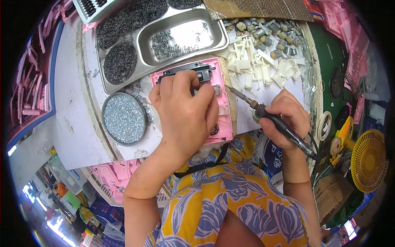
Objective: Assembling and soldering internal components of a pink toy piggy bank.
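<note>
On the table in front of me lies a pink plastic housing with a black gearbox-like part set along its far side. My left hand covers much of the housing, its fingers curled down on the black part; the fingertips are partly hidden. A soldering iron with a dark handle is gripped in my right hand. Its tip points up and left, close to the housing's right edge near a small metallic part. I cannot tell whether the tip touches anything.
A metal tray of dark springs stands at the far left, with a round dish of small screws nearer. White plastic parts and several small motors are heaped at the far right. A yellow fan stands right.
</note>
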The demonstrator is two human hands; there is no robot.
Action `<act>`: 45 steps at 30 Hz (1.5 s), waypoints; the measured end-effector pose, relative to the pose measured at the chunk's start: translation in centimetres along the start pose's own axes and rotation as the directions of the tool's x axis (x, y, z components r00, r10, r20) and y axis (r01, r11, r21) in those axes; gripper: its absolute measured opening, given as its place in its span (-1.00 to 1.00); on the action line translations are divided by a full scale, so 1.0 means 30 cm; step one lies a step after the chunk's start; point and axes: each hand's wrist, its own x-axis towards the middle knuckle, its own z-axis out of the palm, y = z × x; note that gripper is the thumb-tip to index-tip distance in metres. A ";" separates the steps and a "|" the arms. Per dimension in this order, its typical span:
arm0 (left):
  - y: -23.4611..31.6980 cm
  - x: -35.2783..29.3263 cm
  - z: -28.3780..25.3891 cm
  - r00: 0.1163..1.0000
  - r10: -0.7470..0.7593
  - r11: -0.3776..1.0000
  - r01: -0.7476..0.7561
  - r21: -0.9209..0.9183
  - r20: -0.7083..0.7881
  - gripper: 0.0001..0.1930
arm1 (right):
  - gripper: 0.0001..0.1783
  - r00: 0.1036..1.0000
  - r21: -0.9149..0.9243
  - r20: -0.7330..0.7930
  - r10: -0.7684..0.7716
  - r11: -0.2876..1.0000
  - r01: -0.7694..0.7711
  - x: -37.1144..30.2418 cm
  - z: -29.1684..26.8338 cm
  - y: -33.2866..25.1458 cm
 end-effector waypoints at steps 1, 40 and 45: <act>0.005 0.003 0.001 1.000 -0.008 1.000 0.008 0.022 0.010 -0.92 | -0.67 1.000 0.005 0.003 0.005 1.000 -0.005 0.002 0.002 0.000; 0.025 0.046 -0.043 0.986 -0.028 0.998 0.018 0.065 0.164 -0.89 | -0.67 0.999 0.036 0.008 -0.038 0.999 0.038 -0.004 0.016 0.021; 0.026 0.045 -0.039 0.988 -0.025 0.997 0.014 0.070 0.150 -0.90 | -0.68 0.999 0.041 -0.021 -0.039 0.998 0.040 -0.009 -0.002 0.015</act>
